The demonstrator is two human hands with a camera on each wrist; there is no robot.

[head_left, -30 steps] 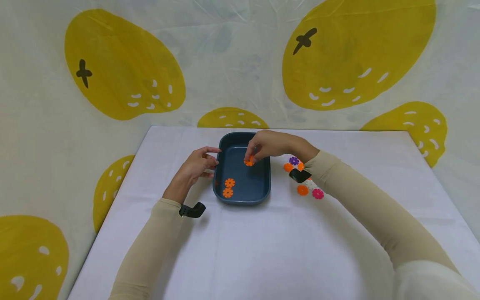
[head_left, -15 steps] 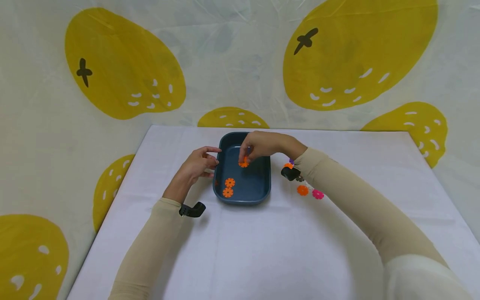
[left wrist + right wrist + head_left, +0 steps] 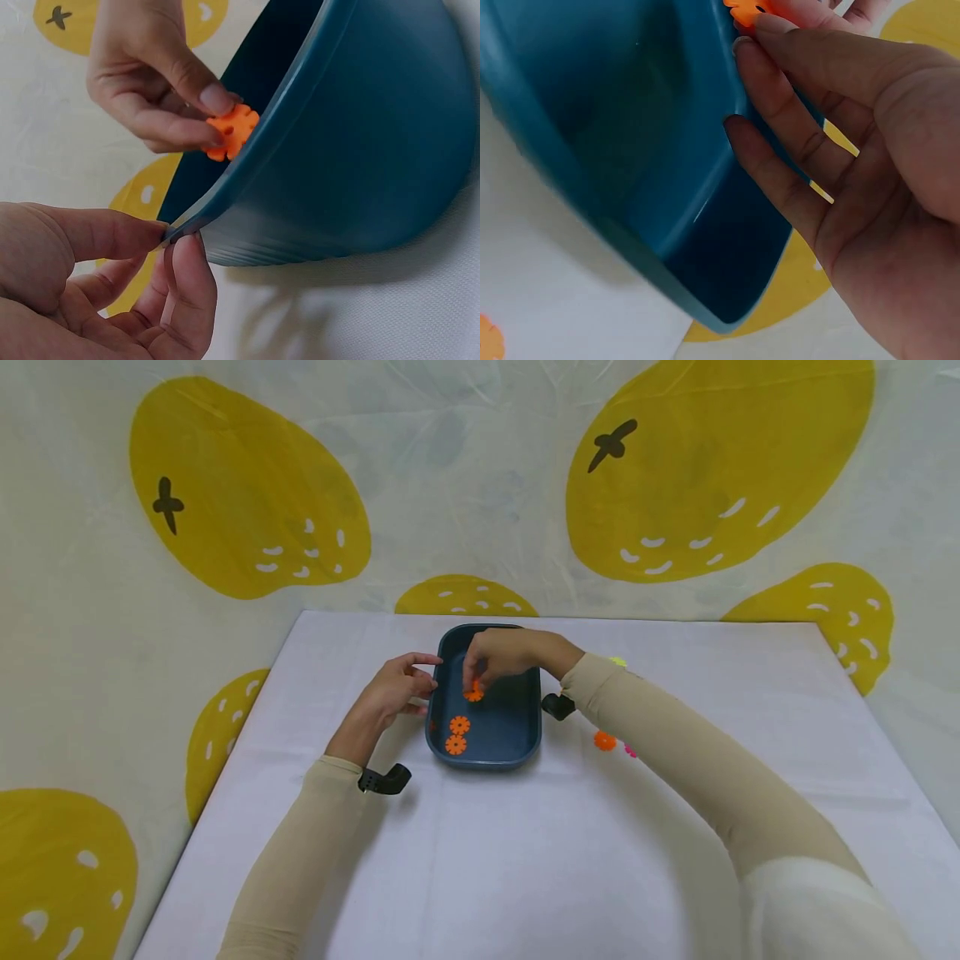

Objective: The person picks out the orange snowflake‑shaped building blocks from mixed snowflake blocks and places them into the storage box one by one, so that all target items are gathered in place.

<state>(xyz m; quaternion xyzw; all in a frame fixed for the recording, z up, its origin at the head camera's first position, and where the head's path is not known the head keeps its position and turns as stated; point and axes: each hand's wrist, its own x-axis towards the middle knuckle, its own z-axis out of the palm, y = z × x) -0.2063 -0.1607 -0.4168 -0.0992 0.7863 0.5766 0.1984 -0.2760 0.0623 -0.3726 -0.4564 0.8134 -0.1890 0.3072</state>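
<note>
A dark blue rectangular tray (image 3: pixel 504 739) with raised walls stands on the white-covered table. My left hand (image 3: pixel 392 692) pinches its left rim between thumb and finger, plain in the left wrist view. Over the tray's interior, my right hand (image 3: pixel 508 653) holds an orange notched disc (image 3: pixel 238 133), shaped like a flower, between thumb and fingertips. In the left wrist view that disc overlaps the inner side of the rim, near the left hand. Two similar orange discs, an upper one (image 3: pixel 460 725) and a lower one (image 3: pixel 455 744), lie on the tray floor toward the front left.
Right of the tray lie more discs: an orange one (image 3: pixel 605 741), a pink one (image 3: pixel 630 750) and a yellow one (image 3: pixel 617 661). The right sleeve (image 3: pixel 660 735) covers part of that area. A patterned cloth (image 3: pixel 465 485) hangs behind the table's back edge.
My right hand has moved left across the tray and slightly toward me, carrying the orange disc to the left side. The left hand and the tray have stayed in place.
</note>
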